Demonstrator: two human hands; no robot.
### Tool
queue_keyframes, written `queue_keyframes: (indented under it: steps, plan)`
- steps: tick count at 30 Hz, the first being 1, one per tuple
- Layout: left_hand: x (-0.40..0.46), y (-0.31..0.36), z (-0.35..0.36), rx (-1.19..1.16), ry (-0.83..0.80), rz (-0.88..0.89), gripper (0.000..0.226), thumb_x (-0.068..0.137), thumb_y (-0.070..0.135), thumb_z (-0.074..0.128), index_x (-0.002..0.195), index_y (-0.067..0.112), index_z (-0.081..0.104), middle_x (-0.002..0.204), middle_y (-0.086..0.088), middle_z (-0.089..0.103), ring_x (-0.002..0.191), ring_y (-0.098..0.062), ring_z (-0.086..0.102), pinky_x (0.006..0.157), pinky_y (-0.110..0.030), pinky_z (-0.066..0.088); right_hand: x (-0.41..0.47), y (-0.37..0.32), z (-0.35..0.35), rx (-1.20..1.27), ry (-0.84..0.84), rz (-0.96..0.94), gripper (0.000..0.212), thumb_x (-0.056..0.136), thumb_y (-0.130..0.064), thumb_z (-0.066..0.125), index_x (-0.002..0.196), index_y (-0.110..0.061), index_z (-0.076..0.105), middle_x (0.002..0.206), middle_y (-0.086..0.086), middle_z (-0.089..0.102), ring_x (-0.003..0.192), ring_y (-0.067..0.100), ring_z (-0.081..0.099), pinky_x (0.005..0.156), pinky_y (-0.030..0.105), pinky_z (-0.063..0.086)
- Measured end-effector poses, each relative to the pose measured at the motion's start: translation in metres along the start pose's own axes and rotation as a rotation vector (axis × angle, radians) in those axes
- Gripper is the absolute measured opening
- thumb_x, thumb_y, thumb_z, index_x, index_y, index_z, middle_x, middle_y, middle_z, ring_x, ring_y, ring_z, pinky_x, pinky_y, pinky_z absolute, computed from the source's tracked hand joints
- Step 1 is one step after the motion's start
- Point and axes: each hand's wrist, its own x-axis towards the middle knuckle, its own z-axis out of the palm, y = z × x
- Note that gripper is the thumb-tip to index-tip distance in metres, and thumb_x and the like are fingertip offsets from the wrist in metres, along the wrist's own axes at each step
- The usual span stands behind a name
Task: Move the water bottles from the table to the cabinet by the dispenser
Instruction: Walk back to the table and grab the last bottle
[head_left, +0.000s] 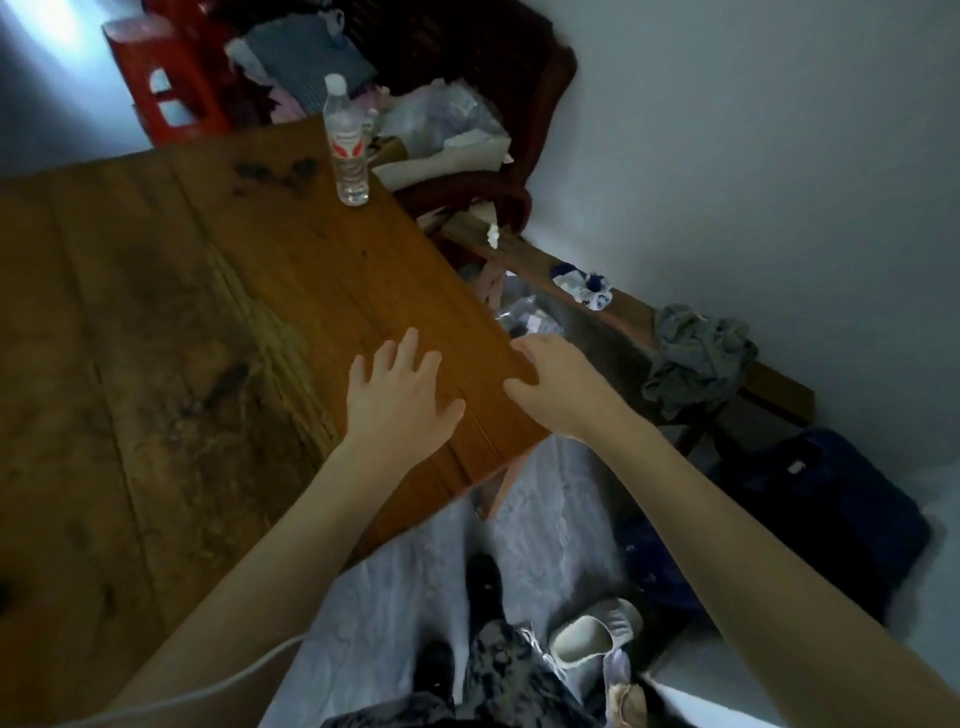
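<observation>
One clear water bottle (347, 140) with a white cap and a red-and-white label stands upright near the far right edge of the wooden table (156, 322). My left hand (397, 395) lies over the table's near right corner with its fingers spread and holds nothing. My right hand (556, 382) is beside it at the table's right edge, fingers loosely bent over the edge, empty. Both hands are well short of the bottle. No cabinet or dispenser is in view.
A dark wooden chair (498, 119) piled with clothes and bags stands behind the table, with a red plastic stool (166, 78) to its left. A low bench (623, 312) along the wall carries socks and a grey cloth (696, 358). Shoes (592, 639) lie on the floor.
</observation>
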Motion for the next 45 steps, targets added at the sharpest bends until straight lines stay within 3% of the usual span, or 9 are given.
queue_keyframes:
  steps: [7, 13, 16, 28, 31, 33, 38, 42, 45]
  plan:
    - [0.092, -0.029, -0.009, -0.026, -0.006, -0.169, 0.071, 0.098, 0.063, 0.041, 0.158, 0.028, 0.026, 0.171, -0.006, 0.005, 0.157, -0.031, 0.009, 0.124, -0.056, 0.011, 0.126, -0.007, -0.004, -0.013, -0.117, -0.151, 0.059, 0.097, -0.035, 0.056, 0.151, -0.022, 0.036, 0.156, 0.003, 0.036, 0.142, 0.022, 0.038, 0.112, 0.042, 0.038]
    - [0.161, -0.046, -0.016, -0.011, -0.024, -0.265, 0.071, 0.098, 0.063, 0.040, 0.158, 0.027, 0.027, 0.171, -0.006, 0.007, 0.156, -0.031, 0.012, 0.123, -0.056, 0.013, 0.219, -0.014, -0.009, -0.028, -0.208, -0.286, 0.060, 0.095, -0.036, 0.056, 0.150, -0.020, 0.037, 0.154, 0.004, 0.036, 0.137, 0.022, 0.041, 0.108, 0.047, 0.043]
    - [0.188, -0.058, -0.019, -0.035, -0.020, -0.304, 0.069, 0.099, 0.061, 0.042, 0.157, 0.026, 0.029, 0.171, -0.006, 0.008, 0.156, -0.031, 0.013, 0.123, -0.056, 0.013, 0.258, -0.024, -0.003, -0.014, -0.235, -0.296, 0.061, 0.094, -0.037, 0.055, 0.150, -0.021, 0.037, 0.155, 0.003, 0.035, 0.131, 0.022, 0.047, 0.103, 0.048, 0.047]
    - [0.296, -0.128, -0.001, -0.110, -0.062, -0.328, 0.068, 0.098, 0.062, 0.043, 0.155, 0.026, 0.034, 0.170, -0.005, 0.014, 0.155, -0.030, 0.019, 0.123, -0.054, 0.019, 0.372, -0.058, 0.032, 0.018, -0.266, -0.285, 0.060, 0.095, -0.032, 0.056, 0.150, -0.021, 0.036, 0.156, 0.002, 0.035, 0.137, 0.021, 0.042, 0.107, 0.045, 0.045]
    - [0.325, -0.146, 0.003, -0.249, -0.001, -0.322, 0.069, 0.095, 0.058, 0.053, 0.153, 0.023, 0.038, 0.164, -0.004, 0.030, 0.149, -0.028, 0.034, 0.118, -0.053, 0.033, 0.389, -0.059, 0.038, 0.019, -0.272, -0.284, 0.059, 0.096, -0.031, 0.055, 0.151, -0.022, 0.035, 0.156, 0.001, 0.034, 0.138, 0.019, 0.041, 0.109, 0.045, 0.043]
    - [0.351, -0.159, 0.001, -0.475, 0.103, -0.347, 0.068, 0.093, 0.052, 0.063, 0.150, 0.022, 0.041, 0.155, -0.002, 0.042, 0.140, -0.021, 0.044, 0.111, -0.047, 0.044, 0.399, -0.058, 0.041, 0.020, -0.269, -0.277, 0.059, 0.096, -0.032, 0.055, 0.151, -0.023, 0.035, 0.156, 0.000, 0.033, 0.140, 0.018, 0.038, 0.111, 0.045, 0.041]
    - [0.431, -0.194, -0.012, -0.917, 0.332, -0.436, 0.084, 0.083, 0.044, 0.079, 0.152, 0.022, 0.036, 0.153, 0.001, 0.044, 0.137, -0.015, 0.046, 0.111, -0.038, 0.045, 0.415, -0.055, 0.047, 0.071, -0.255, -0.272, 0.057, 0.096, -0.031, 0.055, 0.150, -0.020, 0.037, 0.153, 0.000, 0.037, 0.138, 0.018, 0.039, 0.110, 0.043, 0.041]
    - [0.486, -0.218, -0.026, -0.994, 0.319, -0.293, 0.108, 0.074, 0.036, 0.089, 0.157, 0.024, 0.022, 0.157, 0.001, 0.037, 0.142, -0.014, 0.040, 0.115, -0.038, 0.041, 0.423, -0.051, 0.054, 0.090, -0.264, -0.269, 0.058, 0.097, -0.032, 0.054, 0.151, -0.022, 0.036, 0.154, -0.002, 0.036, 0.139, 0.017, 0.038, 0.113, 0.042, 0.038]
    - [0.502, -0.222, -0.032, -1.081, 0.264, -0.184, 0.100, 0.077, 0.025, 0.088, 0.154, 0.025, 0.024, 0.146, 0.008, 0.047, 0.121, 0.000, 0.053, 0.093, -0.018, 0.050, 0.427, -0.049, 0.059, 0.094, -0.278, -0.255, 0.058, 0.097, -0.032, 0.054, 0.151, -0.022, 0.035, 0.156, -0.002, 0.034, 0.141, 0.016, 0.035, 0.114, 0.045, 0.036]
